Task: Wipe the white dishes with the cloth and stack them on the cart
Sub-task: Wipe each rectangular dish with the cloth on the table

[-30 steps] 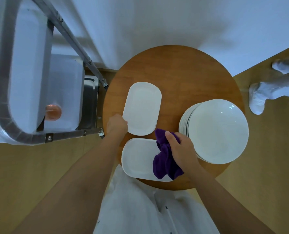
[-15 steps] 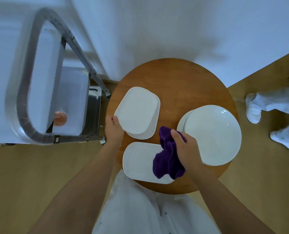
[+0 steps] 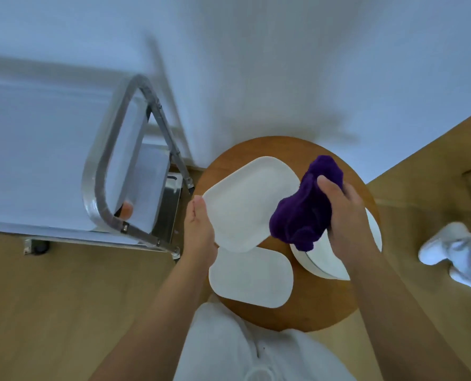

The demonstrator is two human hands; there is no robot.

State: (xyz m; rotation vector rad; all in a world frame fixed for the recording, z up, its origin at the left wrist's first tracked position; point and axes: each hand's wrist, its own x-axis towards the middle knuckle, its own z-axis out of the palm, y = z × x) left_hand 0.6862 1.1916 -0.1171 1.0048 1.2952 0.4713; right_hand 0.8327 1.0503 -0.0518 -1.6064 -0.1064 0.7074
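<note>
Purple cloth [image 3: 305,207], bunched into a wad, is gripped in the right hand [image 3: 344,213] at centre right of the frame, thumb and fingers curled round it, its lower edge touching the raised dish [image 3: 249,202]. The left hand [image 3: 200,229], at centre, holds that white rectangular dish by its left edge, thumb on top, the dish tilted above the round wooden table [image 3: 325,306]. One more rectangular dish [image 3: 250,279] lies flat on the table just below it. A stack of round plates [image 3: 327,259] sits at the table's right, partly hidden; their number cannot be told. One metal cart [image 3: 110,171] stands at left. A white-socked foot [image 3: 448,248] shows at far right.
</note>
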